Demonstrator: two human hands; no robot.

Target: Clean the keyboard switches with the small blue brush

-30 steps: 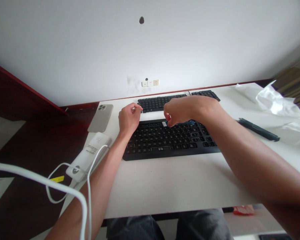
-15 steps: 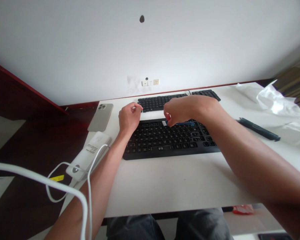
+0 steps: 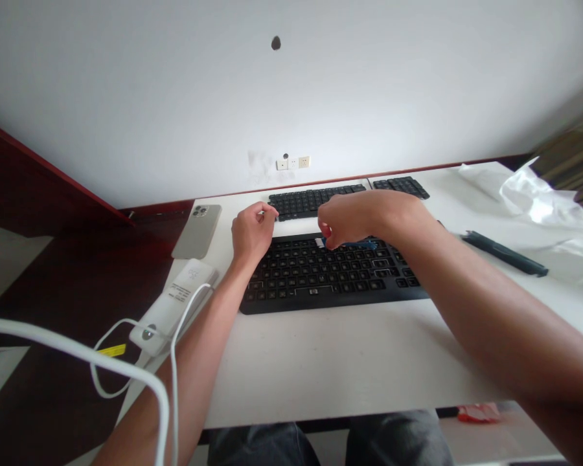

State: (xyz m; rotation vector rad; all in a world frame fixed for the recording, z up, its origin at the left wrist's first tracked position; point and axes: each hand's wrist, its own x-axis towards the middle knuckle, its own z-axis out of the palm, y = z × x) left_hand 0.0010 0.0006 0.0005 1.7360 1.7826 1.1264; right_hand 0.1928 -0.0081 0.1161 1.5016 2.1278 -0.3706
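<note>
A black keyboard (image 3: 320, 275) lies on the white desk (image 3: 330, 362) in front of me. My right hand (image 3: 364, 217) hovers over its top row, pinching a small blue tool with a white tip (image 3: 342, 243) against the keys. My left hand (image 3: 251, 233) rests at the keyboard's upper left corner, fingers curled with thumb and forefinger pinched together; whether it holds anything is too small to tell. A second black keyboard (image 3: 315, 199) lies behind, near the wall.
A grey phone (image 3: 197, 230) lies face down at the desk's left edge. Nearer sits a white power bank (image 3: 172, 305) with a white cable (image 3: 126, 369). A black bar (image 3: 505, 254) and crumpled white plastic (image 3: 539, 197) lie at right.
Both hands stay in place; only the view shifts slightly.
</note>
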